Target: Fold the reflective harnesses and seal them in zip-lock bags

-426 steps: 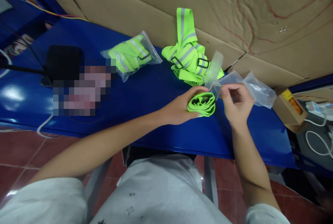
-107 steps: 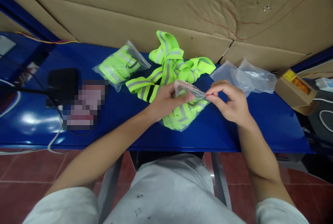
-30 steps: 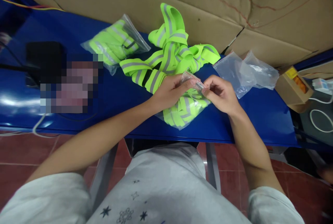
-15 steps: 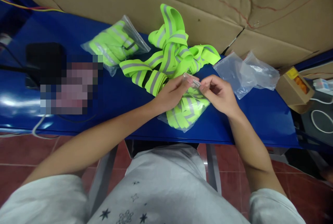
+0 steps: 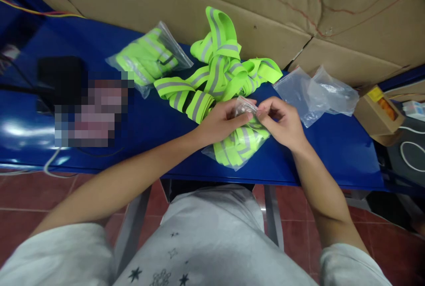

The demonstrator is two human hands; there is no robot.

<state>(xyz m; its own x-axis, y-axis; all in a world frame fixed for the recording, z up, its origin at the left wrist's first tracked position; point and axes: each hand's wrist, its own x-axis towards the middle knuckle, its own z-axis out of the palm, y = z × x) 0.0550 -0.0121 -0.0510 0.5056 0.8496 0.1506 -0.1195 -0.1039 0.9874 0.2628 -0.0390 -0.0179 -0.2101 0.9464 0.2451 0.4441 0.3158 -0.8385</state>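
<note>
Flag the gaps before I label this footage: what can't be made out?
Head view: whether the seal of the held bag is closed; left hand and right hand partly cover it.
Head view: what lies under the pixelated patch; the mosaic hides it.
Head view: what the white object is; blurred and cut off by the right edge.

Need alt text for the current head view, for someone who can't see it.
Left hand and right hand pinch the top of a clear bag of green reflective straps over a blue table. Behind lie loose straps, with another filled bag to their left and empty bags and a cardboard box to their right.
</note>
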